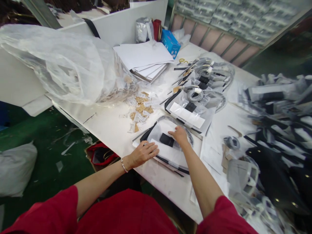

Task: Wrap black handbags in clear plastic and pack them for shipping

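A flat bag [170,156] with black edges, a clear film and a white paper strip lies on the table in front of me. My left hand [143,153] rests on its left side, fingers stretched out over the end of the white strip. My right hand [179,136] is over its upper part, beside a black patch [166,139], with a finger extended to the left; its other fingers are partly hidden. Just behind lies a similar bag [187,112] with a coiled grey strap [195,95] on top. Small brown and white tags [142,109] are scattered to the left.
A large translucent plastic bag [73,65] covers the table's left side. Behind are stacked white sheets [146,58] and a blue box [170,44]. More wrapped bags [207,73] lie farther back. Dark and plastic-wrapped pieces [275,156] are heaped at the right.
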Tool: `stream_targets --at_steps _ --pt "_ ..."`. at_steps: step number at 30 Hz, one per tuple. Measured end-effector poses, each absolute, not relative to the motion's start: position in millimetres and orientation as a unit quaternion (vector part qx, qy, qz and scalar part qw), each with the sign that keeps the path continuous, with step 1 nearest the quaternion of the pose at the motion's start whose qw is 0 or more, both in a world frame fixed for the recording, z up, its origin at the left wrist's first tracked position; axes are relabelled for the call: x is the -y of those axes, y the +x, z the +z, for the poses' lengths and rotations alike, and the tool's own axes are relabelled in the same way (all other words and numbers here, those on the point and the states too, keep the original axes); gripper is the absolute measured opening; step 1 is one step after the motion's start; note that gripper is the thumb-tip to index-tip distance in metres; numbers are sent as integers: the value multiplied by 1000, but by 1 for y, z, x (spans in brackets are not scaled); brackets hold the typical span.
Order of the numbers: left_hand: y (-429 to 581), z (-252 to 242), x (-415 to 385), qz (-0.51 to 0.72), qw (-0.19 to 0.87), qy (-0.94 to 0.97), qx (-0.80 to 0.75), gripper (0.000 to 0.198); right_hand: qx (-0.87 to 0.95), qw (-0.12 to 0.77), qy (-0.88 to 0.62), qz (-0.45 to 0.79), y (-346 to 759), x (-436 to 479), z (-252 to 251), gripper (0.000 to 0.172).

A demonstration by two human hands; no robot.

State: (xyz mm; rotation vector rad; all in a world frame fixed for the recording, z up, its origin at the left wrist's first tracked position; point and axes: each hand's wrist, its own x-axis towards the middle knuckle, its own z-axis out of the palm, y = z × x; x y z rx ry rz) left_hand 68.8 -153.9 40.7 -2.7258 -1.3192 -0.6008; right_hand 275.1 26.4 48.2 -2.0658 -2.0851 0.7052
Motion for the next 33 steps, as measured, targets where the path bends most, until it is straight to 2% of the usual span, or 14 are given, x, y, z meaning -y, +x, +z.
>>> stream_targets --at_steps 2,6,8,12,14,20,24,27,30,33 --pt "70 38 155 -196 28 -879 434 29 664 39 -708 238 268 -37 31 37" --pt "70 37 155 -209 28 -874 437 28 632 57 -716 293 269 -39 15 22" --pt "71 39 154 -213 28 -875 434 27 643 63 -694 317 271 -36 17 21" --pt "75 43 151 -210 20 -873 439 29 671 145 -601 408 268 -18 38 34" --pt "78 44 150 -207 9 -870 448 33 675 202 -561 435 265 -4 55 33" --pt "80 47 148 -223 -39 -846 483 46 785 253 -452 339 282 47 99 15" --pt "82 55 141 -221 -72 -838 494 53 874 232 -374 207 295 78 102 21" --pt "84 63 133 -202 -82 -855 471 52 887 228 -353 189 292 99 105 21" --pt "87 72 124 -191 -89 -865 455 44 854 301 -368 209 292 120 116 20" --pt "87 82 113 -204 -114 -853 466 38 771 393 -467 184 309 147 117 14"
